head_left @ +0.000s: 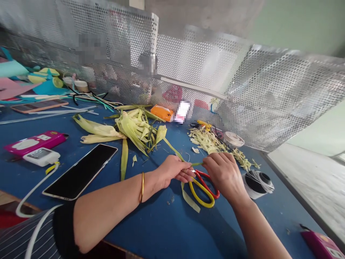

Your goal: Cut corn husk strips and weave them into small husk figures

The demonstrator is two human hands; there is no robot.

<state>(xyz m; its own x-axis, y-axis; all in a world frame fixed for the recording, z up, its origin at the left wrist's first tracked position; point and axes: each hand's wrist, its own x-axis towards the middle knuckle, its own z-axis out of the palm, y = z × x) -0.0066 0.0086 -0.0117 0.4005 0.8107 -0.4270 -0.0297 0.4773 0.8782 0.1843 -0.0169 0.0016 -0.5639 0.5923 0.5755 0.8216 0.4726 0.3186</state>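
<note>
A thin green strip of corn husk (198, 164) is stretched between my two hands. My left hand (176, 169), with a gold bangle at the wrist, is closed on it. The fingers of my right hand (221, 172) are curled and pinch its other end. Red-and-yellow-handled scissors (202, 193) lie on the table below, their blades mostly hidden by my left hand. A pale loose piece of husk (191, 200) lies beside the yellow handle. Beyond my left hand is a pile of corn husks (134, 126).
Shredded husk (206, 140) lies at the back right, near a white roll (234, 139) and a spool of wire (258, 183). A black-screened phone (81, 172) and a magenta device (37, 142) with a white cable lie left. Perforated metal sheet (194, 57) borders the blue table (151, 230).
</note>
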